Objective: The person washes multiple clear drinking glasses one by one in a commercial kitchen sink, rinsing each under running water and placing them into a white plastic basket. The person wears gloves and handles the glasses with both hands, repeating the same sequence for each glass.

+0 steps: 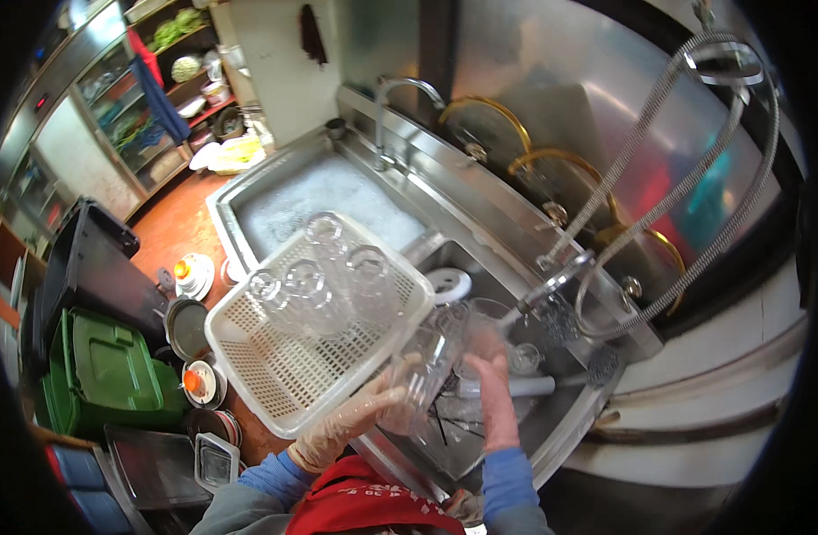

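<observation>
My left hand point(375, 404), in a pale wet glove, grips a large clear glass vessel point(422, 368) tilted over the sink basin point(556, 414). To its right, my right hand point(490, 364) is blurred beside the spray of the shower-type tap point(556, 281). Its fingers hide behind water and glass, so I cannot tell whether it holds anything. More glassware point(526, 358) lies in the basin near it. A white perforated plastic basket point(241, 334) rests across the sink edge, left of my hands, with several clear glasses point(368, 281) standing at its far end.
Beyond the basket, a second basin point(302, 200) holds foamy water under a curved faucet point(409, 83). Metal hoses point(649, 120) hang at the right. A white round lid-like object point(449, 284) sits by the divider. A green bin point(108, 368) and pots point(187, 328) stand on the floor.
</observation>
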A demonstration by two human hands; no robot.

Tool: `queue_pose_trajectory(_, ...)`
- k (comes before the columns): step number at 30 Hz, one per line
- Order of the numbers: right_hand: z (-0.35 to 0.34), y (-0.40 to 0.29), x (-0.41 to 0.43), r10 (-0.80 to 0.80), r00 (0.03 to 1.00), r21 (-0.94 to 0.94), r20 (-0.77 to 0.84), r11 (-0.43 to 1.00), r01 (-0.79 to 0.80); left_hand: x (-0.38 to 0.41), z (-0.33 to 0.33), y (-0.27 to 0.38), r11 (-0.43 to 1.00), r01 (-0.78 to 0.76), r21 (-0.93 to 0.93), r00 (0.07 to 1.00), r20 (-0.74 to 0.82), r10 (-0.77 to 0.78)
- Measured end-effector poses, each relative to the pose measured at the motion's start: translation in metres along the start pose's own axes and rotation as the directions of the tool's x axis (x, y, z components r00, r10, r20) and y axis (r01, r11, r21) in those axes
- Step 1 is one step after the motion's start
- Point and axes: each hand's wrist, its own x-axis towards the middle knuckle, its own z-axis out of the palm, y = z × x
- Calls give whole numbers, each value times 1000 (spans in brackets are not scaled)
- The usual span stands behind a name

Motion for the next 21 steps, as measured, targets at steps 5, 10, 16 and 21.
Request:
queue_pose_trajectory(5, -6, 14, -1, -68, 998, 58, -14, 996, 69, -29, -19, 3, 966, -66, 250, 997, 52, 55)
queue_pose_trajectory(10, -4, 5, -12, -43, 999, 88, 21, 995, 41, -84, -27, 42, 846, 3, 533, 999, -38, 21)
queue_pose_trajectory(16, -11, 14, -3, -78, 994, 133, 78, 989, 67, -146, -22, 86, 441, 5, 897, 832, -248, 495)
queue_pose_trajectory(21, -6, 9, 9, -72, 991, 122, 113, 991, 58, -172, -9, 128, 187, 92, 978, 585, -205, 785)
